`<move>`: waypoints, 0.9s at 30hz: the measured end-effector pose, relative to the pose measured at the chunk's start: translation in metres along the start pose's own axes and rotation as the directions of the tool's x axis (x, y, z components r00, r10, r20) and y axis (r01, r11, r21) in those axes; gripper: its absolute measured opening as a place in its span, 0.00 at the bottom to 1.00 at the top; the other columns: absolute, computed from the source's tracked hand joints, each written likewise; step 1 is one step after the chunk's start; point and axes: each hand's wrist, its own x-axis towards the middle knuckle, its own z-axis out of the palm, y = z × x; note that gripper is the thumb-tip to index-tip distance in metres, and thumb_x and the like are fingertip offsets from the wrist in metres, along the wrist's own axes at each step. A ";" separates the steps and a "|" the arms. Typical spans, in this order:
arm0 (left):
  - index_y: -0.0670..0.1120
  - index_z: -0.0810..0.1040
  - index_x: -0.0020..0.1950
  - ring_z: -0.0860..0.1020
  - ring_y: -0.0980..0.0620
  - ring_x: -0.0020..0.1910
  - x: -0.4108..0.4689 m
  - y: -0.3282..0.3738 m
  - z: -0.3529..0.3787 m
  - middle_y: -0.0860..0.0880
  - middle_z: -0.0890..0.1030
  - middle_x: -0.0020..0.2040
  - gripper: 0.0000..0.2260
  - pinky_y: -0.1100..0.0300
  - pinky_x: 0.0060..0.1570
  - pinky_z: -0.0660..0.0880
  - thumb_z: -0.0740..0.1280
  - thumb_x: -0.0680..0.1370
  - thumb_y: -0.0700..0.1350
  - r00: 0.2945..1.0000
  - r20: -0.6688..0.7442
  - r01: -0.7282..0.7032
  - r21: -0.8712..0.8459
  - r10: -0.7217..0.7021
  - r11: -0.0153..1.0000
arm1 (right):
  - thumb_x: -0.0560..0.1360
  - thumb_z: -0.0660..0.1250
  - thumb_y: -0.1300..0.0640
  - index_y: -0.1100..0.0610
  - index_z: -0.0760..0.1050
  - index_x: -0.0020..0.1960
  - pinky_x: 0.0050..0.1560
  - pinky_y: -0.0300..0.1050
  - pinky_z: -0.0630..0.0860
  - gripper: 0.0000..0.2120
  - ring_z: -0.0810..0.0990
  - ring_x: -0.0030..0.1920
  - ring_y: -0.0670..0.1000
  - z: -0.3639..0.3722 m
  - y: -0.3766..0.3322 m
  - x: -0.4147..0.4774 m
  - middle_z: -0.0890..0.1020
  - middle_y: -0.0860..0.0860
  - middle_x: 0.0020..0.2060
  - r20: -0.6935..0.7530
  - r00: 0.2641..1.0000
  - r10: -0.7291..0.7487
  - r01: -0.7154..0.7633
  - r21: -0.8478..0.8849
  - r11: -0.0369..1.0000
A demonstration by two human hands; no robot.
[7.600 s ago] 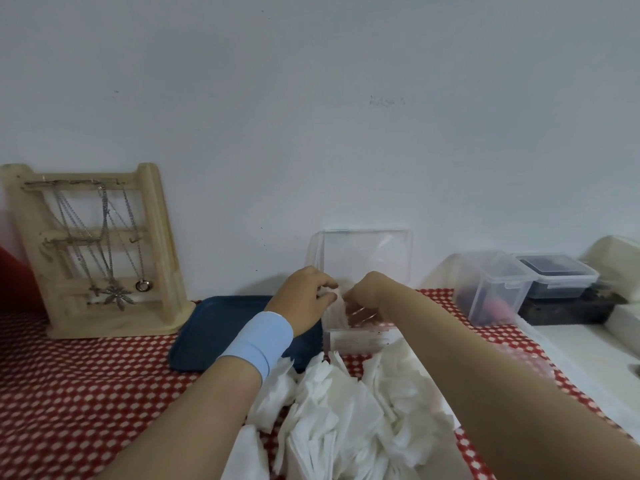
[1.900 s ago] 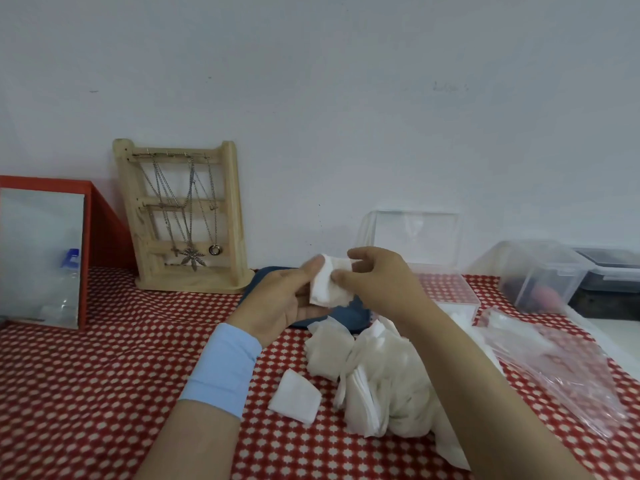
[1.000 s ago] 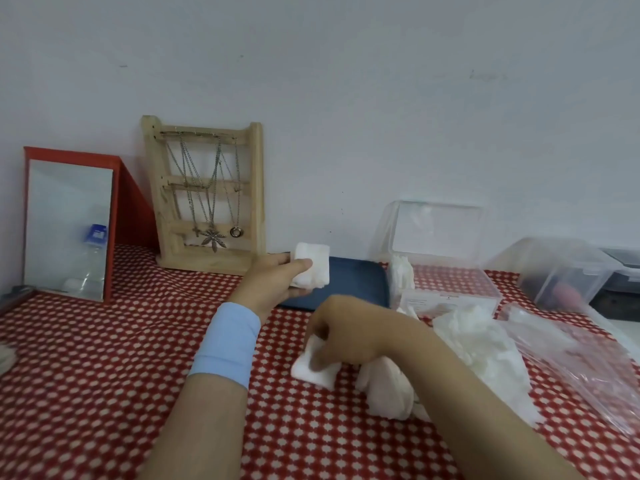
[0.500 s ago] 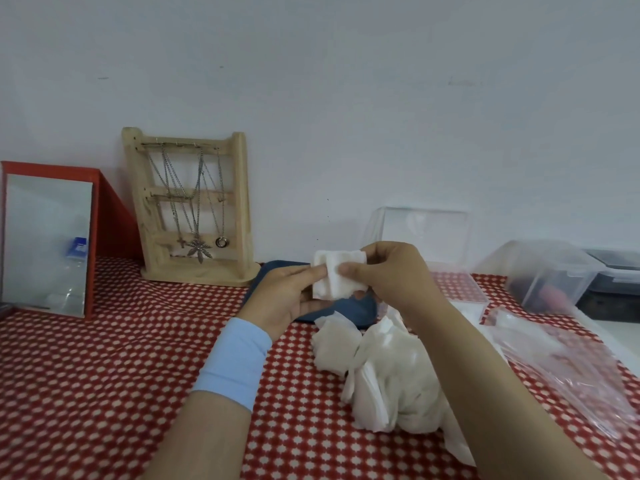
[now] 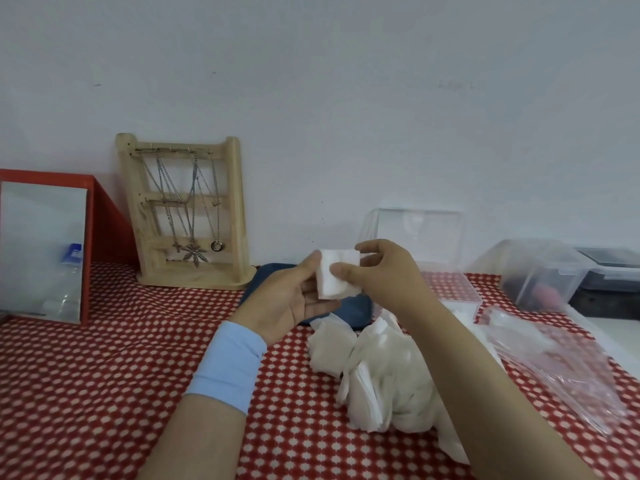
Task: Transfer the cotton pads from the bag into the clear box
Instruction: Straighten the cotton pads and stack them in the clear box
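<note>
We hold cotton pad stack (image 5: pixel 337 277) above tabletop (image 5: pixel 104 375) | left hand (image 5: pixel 294 299): fingers clamped on stack | right hand (image 5: pixel 388 275): fingers pinching it (right edge)

No readable text anywhere. Faint scrawl (image 5: pixel 457 85) on the wall (image 5: pixel 346 98): too pale to make out. Bottle (image 5: pixel 65 292) reflected in the mirror (image 5: pixel 38 220) has a blue patch (image 5: pixel 72 252): blurred, no letters or numbers legible.
</note>
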 end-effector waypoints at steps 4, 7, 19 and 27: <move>0.38 0.79 0.63 0.85 0.47 0.55 -0.001 0.001 0.001 0.43 0.86 0.55 0.19 0.55 0.53 0.83 0.74 0.73 0.40 0.999 -0.006 -0.039 0.260 0.042 0.965 | 0.72 0.78 0.54 0.58 0.82 0.57 0.33 0.33 0.75 0.16 0.81 0.37 0.43 -0.009 -0.004 -0.003 0.85 0.50 0.45 0.155 0.987 0.028 -0.042 0.086 0.995; 0.40 0.78 0.64 0.85 0.46 0.56 0.001 0.001 0.005 0.42 0.85 0.57 0.17 0.55 0.52 0.83 0.73 0.76 0.34 0.998 -0.045 -0.016 0.374 0.035 0.927 | 0.73 0.77 0.53 0.56 0.85 0.52 0.38 0.41 0.76 0.11 0.78 0.36 0.48 -0.020 -0.004 -0.001 0.85 0.54 0.38 0.240 0.970 0.035 -0.022 -0.057 0.998; 0.46 0.72 0.67 0.85 0.47 0.52 0.046 0.026 0.062 0.42 0.83 0.56 0.21 0.57 0.50 0.83 0.73 0.76 0.38 0.994 -0.062 -0.033 0.604 0.088 0.797 | 0.74 0.75 0.61 0.61 0.84 0.52 0.47 0.44 0.84 0.07 0.86 0.44 0.52 -0.101 -0.013 0.047 0.87 0.56 0.45 0.311 0.949 0.043 0.025 -0.211 0.977; 0.51 0.79 0.66 0.77 0.49 0.62 0.109 0.005 0.085 0.49 0.78 0.66 0.14 0.59 0.61 0.72 0.67 0.81 0.51 0.982 0.039 -0.077 0.977 0.187 0.201 | 0.74 0.73 0.62 0.63 0.78 0.53 0.44 0.51 0.85 0.10 0.87 0.41 0.57 -0.115 0.029 0.085 0.85 0.59 0.41 0.070 0.992 0.101 -0.049 -0.527 0.849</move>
